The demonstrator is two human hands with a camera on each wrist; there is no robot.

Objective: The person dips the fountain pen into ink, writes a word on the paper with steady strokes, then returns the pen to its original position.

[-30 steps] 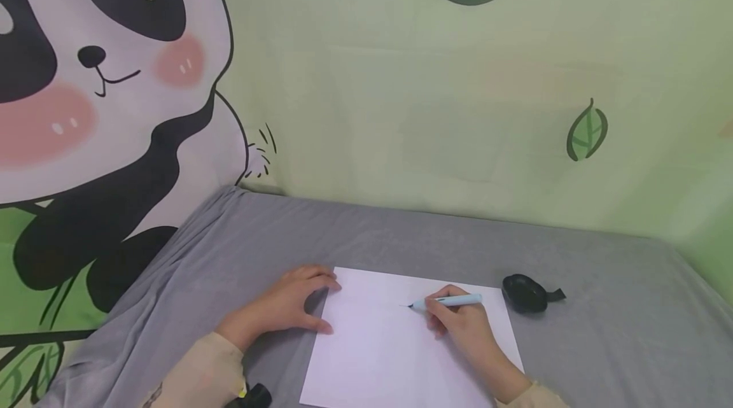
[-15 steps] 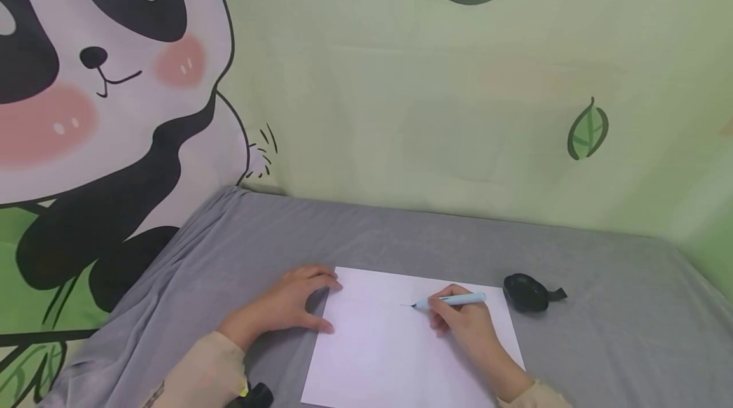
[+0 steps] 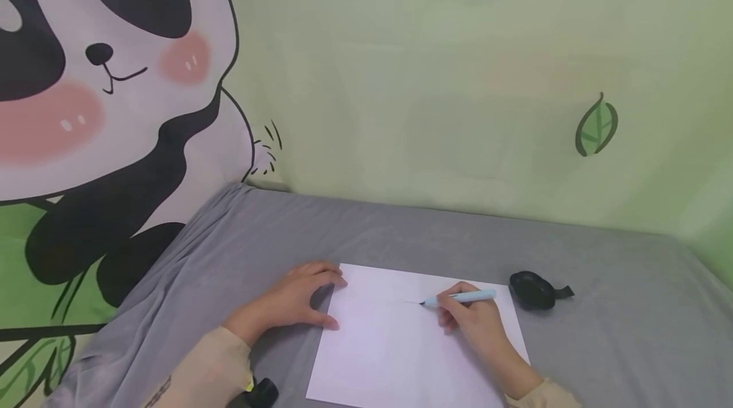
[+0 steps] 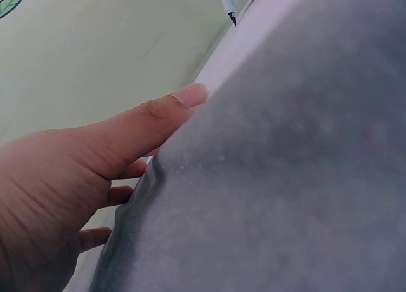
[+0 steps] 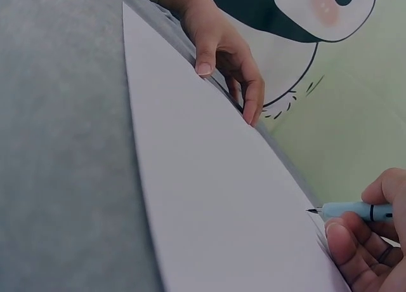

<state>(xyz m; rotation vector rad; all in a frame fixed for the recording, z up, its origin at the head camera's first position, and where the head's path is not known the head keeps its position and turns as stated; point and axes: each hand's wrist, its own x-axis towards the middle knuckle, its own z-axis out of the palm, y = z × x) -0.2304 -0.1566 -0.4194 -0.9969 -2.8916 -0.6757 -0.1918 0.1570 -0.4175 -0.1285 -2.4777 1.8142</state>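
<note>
A white sheet of paper (image 3: 372, 344) lies on the grey cloth. My right hand (image 3: 472, 316) pinches a light blue fountain pen (image 3: 472, 296) near its front, with the side of the hand low over the paper. The dark nib (image 5: 313, 211) is at the sheet's surface in the right wrist view, and a short thin line (image 3: 411, 302) runs left from it in the head view. My left hand (image 3: 298, 296) rests at the sheet's left edge, thumb and fingers spread, fingertips on the margin. In the left wrist view its thumb (image 4: 158, 117) reaches the paper's edge.
A small black rounded object (image 3: 532, 290) with a tab lies just beyond the sheet's upper right corner. Another black object (image 3: 263, 393) shows beside the left sleeve (image 3: 206, 363). Behind the grey cloth (image 3: 618, 319) stands a wall with a panda and leaves (image 3: 597, 128).
The pen tip has moved slightly right across the paper, and the thin line behind it is a little longer. The left hand keeps its place on the sheet; the head view has shifted slightly.
</note>
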